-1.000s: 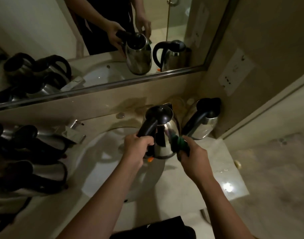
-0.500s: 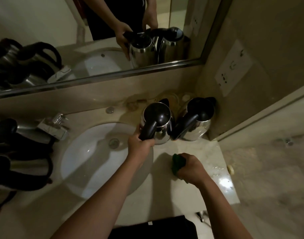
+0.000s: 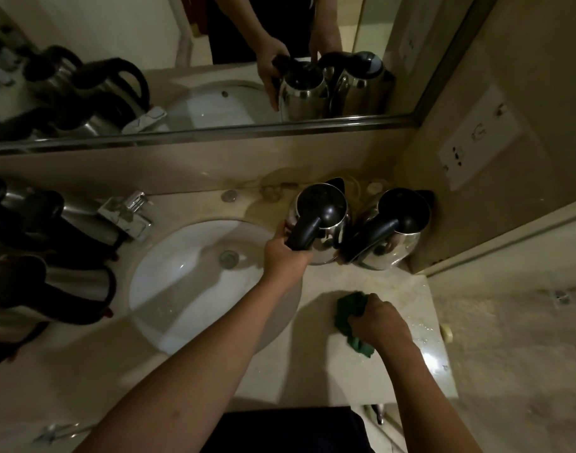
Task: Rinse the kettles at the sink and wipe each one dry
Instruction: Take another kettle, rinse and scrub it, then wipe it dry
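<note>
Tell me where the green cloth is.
The green cloth is bunched under the right hand on the counter, right of the sink basin, in front of two kettles.

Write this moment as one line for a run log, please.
left hand grips kettle handle, on counter beside second kettle | right hand holds green cloth on counter

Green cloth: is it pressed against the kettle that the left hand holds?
No. The right hand grips the green cloth down on the countertop, apart from the kettle in the left hand.
</note>
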`<state>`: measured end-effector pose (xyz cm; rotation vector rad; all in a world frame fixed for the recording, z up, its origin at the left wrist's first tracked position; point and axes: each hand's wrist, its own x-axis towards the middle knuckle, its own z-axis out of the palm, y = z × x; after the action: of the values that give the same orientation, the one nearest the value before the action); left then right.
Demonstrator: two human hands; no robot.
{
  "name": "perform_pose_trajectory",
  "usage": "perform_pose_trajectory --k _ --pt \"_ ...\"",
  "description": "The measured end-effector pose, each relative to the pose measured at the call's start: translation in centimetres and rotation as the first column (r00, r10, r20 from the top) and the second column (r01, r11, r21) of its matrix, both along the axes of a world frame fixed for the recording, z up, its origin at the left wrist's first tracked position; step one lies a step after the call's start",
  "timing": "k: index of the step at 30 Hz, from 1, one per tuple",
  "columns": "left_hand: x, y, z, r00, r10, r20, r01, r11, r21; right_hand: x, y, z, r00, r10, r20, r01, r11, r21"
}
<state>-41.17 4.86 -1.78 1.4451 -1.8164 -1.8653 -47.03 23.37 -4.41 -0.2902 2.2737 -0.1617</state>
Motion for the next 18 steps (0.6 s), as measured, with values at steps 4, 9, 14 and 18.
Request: perform_pose_trajectory --k 4,9,14,18 --pt "1.5 -1.1 0.7 0.983 -0.18 0.025 0.179 0.982 0.054 1.9 -3.3 2.1 0.995 0.095 -0.004 -0.096 0.995 -0.042" --pt "9.5 -2.5 0.8 0.998 -0.058 0.029 0.055 0.994 0.098 6.7 -8.3 5.5 0.98 0.192 0.06 -0.167 0.944 -0.286" --pt "21.8 -5.1 1.0 0.955 0.292 -0.047 -0.283 0.948 0.144 13.2 -13.6 7.2 0.965 0.208 0.161 -0.078 0.811 -0.579" --pt "31.7 -9.6 1.9 0.722 0.691 -0.042 -0.687 0.708 -0.162 18.5 -17.9 8.6 0.957 0.163 0.24 0.049 0.725 -0.687"
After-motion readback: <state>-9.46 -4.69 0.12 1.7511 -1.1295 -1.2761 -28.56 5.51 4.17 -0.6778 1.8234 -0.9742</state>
